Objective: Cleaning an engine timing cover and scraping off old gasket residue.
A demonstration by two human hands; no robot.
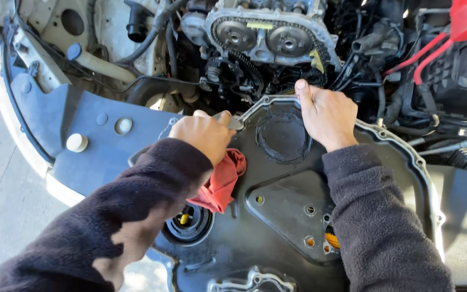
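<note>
Hard daylight falls from the upper left, bleaching the pale fender (pixel 39 21) and the concrete floor (pixel 1 205) almost to white. The dark engine cover (pixel 277 216) lies mostly in shade, with a bright glint along its rim. Sun patches dapple the left sleeve (pixel 109 238). The deep engine bay (pixel 363 65) is murky. Focus is sharp centrally, and edges bend slightly.

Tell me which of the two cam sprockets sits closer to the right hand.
The right-side sprocket, almost directly above the right hand on the cover's top edge. The other sprocket sits further left, above the left hand.
</note>
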